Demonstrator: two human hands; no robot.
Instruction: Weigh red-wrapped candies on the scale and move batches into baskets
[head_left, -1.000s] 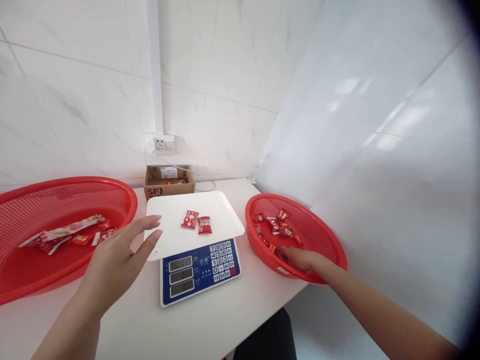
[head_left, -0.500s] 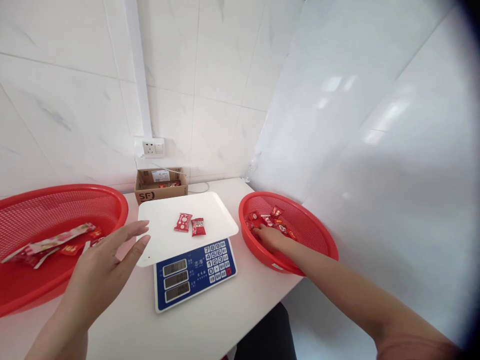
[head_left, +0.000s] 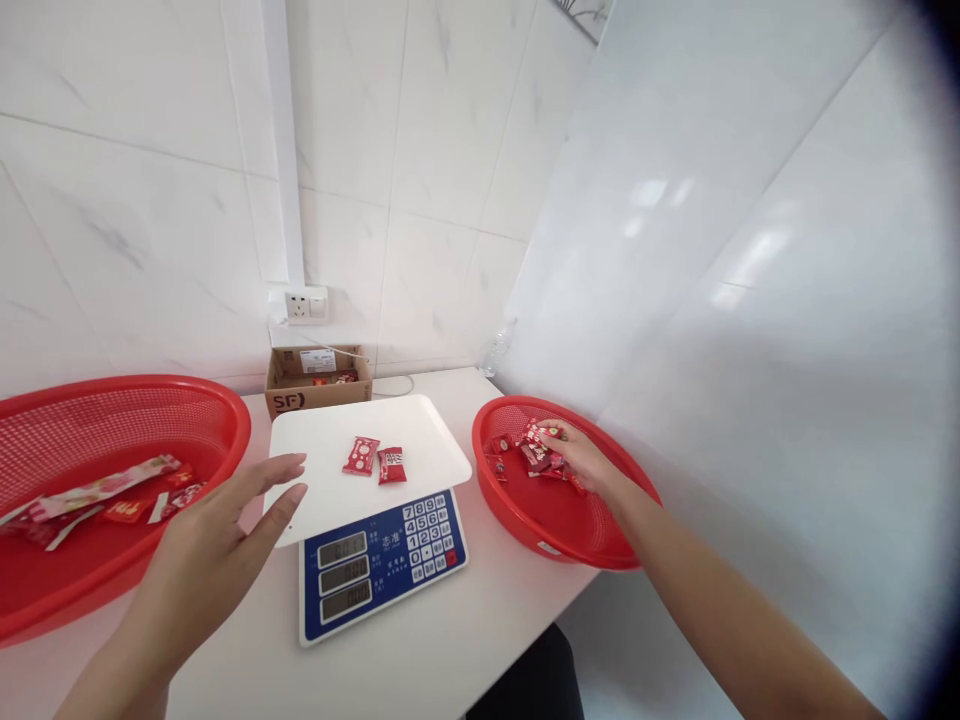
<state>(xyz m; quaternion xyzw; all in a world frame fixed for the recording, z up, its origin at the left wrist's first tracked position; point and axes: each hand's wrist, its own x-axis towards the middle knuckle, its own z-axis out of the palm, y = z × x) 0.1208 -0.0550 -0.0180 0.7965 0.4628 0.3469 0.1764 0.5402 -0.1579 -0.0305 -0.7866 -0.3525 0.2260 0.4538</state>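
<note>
My right hand (head_left: 581, 455) is inside the right red basket (head_left: 525, 515), its fingers closed on a small red-and-white wrapped candy (head_left: 536, 432). Several more red candies (head_left: 536, 460) lie below it in the basket. My left hand (head_left: 217, 530) hovers with fingers and thumb apart, holding nothing, beside the left edge of the white scale pan (head_left: 315, 440). Two red wrapped candies, a lighter patterned one (head_left: 361, 455) and a darker one (head_left: 391, 465), rest side by side on that pan. The blue scale panel (head_left: 386, 560) has a keypad and three displays.
At the left stands a larger red basket (head_left: 210, 400) holding several wrapped packets and a long floral strip (head_left: 112, 487). Behind the scale is a cardboard box (head_left: 322, 398) with small packets inside. A clear plastic bottle (head_left: 499, 350) stands in the corner by the wall.
My right hand has risen from the basket's left side and moved right, now with a candy in its fingers. My left hand has barely moved. The view has shifted slightly.
</note>
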